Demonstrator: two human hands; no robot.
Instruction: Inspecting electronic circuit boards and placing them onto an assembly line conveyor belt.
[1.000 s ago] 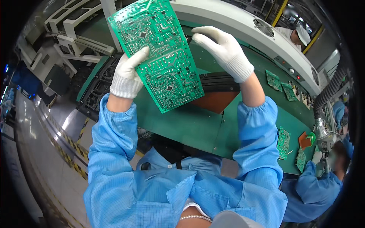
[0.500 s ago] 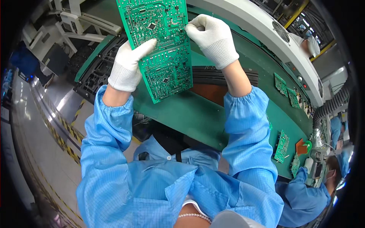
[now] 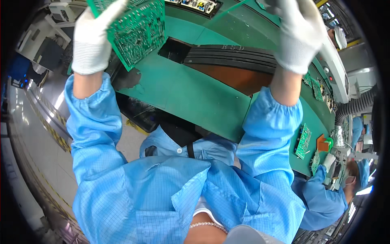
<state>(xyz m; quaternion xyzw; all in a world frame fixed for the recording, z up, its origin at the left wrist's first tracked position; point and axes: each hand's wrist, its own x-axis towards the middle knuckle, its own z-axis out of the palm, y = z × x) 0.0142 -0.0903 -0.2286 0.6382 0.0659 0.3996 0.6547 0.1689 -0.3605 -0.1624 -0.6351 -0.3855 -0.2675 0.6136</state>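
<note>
At the upper left, my left hand (image 3: 91, 40) in a white glove grips a green circuit board (image 3: 140, 34) by its left side, thumb across the face. The board hangs tilted over the green workbench (image 3: 183, 101), and its top runs out of the picture. My right hand (image 3: 298, 38), also gloved in white, is raised at the upper right, away from that board. Its fingers are blurred and partly cut off by the upper edge. Something dark grey shows beside them, but I cannot make out whether it is held.
Black ridged strips (image 3: 231, 55) and a brown panel (image 3: 231, 77) lie across the bench. A populated board (image 3: 201, 5) sits in a black frame at the far side. More green boards (image 3: 303, 141) rest at right, near an orange block (image 3: 323, 143) and a co-worker's blue sleeve (image 3: 323, 203).
Both hands were on or beside the board; now they are wide apart. My left hand has carried the board up and left, while my right hand has moved right and upward.
</note>
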